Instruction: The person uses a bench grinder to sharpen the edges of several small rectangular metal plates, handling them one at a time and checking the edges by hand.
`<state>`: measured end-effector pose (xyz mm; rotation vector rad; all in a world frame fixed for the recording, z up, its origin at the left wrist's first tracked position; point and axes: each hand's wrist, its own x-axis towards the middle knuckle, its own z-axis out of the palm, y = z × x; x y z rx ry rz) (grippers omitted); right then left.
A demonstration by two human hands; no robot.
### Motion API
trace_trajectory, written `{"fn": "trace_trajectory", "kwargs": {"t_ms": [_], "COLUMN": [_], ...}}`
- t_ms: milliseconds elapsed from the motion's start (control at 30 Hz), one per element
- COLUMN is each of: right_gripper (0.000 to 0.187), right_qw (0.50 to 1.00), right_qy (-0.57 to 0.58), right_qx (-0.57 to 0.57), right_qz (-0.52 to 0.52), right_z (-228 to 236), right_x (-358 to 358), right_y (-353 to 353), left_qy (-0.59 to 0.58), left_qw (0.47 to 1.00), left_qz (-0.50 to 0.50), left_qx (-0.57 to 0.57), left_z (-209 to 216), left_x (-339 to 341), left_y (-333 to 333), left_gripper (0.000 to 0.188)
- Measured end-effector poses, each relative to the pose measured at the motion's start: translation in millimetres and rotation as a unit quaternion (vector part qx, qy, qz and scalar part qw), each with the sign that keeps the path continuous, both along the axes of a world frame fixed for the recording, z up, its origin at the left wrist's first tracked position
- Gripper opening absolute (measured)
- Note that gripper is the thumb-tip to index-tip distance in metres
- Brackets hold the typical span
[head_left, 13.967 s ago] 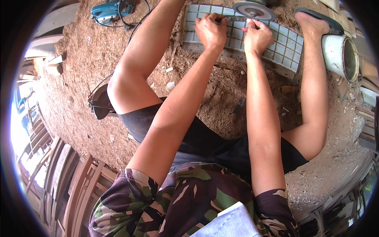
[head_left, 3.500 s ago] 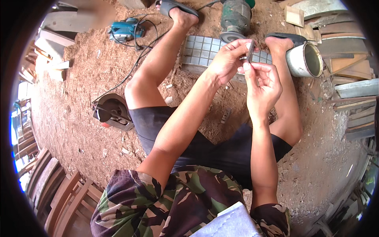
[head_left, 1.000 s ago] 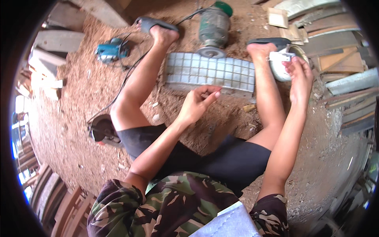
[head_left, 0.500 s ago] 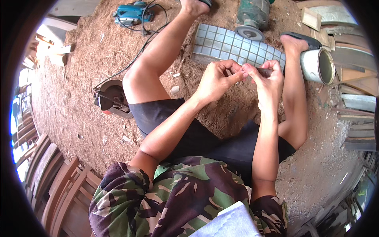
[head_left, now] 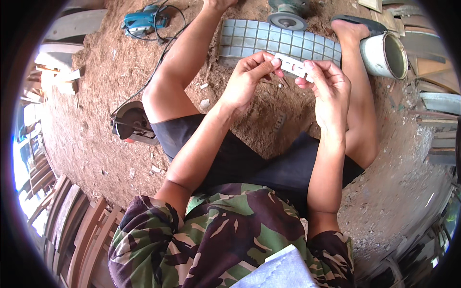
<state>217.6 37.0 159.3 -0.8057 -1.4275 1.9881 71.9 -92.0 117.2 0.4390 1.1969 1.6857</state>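
Between my two hands is a small white flat bar with slots in it (head_left: 291, 64), held up over the ground. My left hand (head_left: 248, 82) pinches its left end between thumb and fingers. With thumb and fingertips, my right hand (head_left: 330, 93) grips the right end. The bar's exact kind is not clear. A small grey slotted strip (head_left: 279, 122) lies on the sawdust between my legs. Just beyond my hands stands a low block faced with pale blue tiles (head_left: 269, 41).
A green bench grinder (head_left: 287, 21) stands behind the tiled block. At the right, near my foot, a white bucket (head_left: 374, 56) lies tipped. A blue power planer (head_left: 144, 21) with a black cord and a circular saw (head_left: 132, 121) rest on the left. Wood pieces (head_left: 89, 240) line the sides.
A dark piece showed at my right fingers before; now the white bar shows between both hands, which have spread apart. The grey strip now shows on the ground. The view has shifted slightly.
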Motion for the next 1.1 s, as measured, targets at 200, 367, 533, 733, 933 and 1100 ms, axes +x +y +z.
{"fn": "trace_trajectory", "kwargs": {"t_ms": [200, 367, 533, 733, 933, 1100], "right_gripper": [0.019, 0.025, 0.021, 0.019, 0.023, 0.022], "right_qw": [0.999, 0.989, 0.996, 0.994, 0.990, 0.984], "right_qy": [-0.023, -0.102, -0.081, -0.021, -0.038, -0.090], "right_qx": [0.025, 0.102, 0.034, -0.052, -0.077, 0.004], "right_qz": [-0.015, -0.013, 0.020, 0.095, 0.114, 0.152], "right_z": [4.7, -1.1, 5.1, 13.3, 22.9, 29.3], "right_x": [-1.2, -2.1, -0.7, 3.3, 3.6, 2.6], "right_y": [-2.4, -2.5, -1.8, -4.4, -9.6, -15.4], "left_qy": [0.077, 0.146, 0.109, 0.079, 0.109, 0.197], "left_qw": [0.997, 0.989, 0.993, 0.994, 0.987, 0.974], "left_qz": [0.002, -0.013, -0.012, -0.037, -0.081, -0.086], "left_qx": [0.033, 0.020, 0.050, 0.072, 0.088, 0.073], "left_z": [-0.1, 6.9, 7.2, 10.6, 21.1, 28.8], "left_x": [2.6, 3.5, -1.9, -7.0, -12.4, -13.5], "left_y": [3.0, 0.6, -1.4, -5.9, -10.2, -15.3], "left_gripper": [0.015, 0.015, 0.015, 0.016, 0.018, 0.018]}}
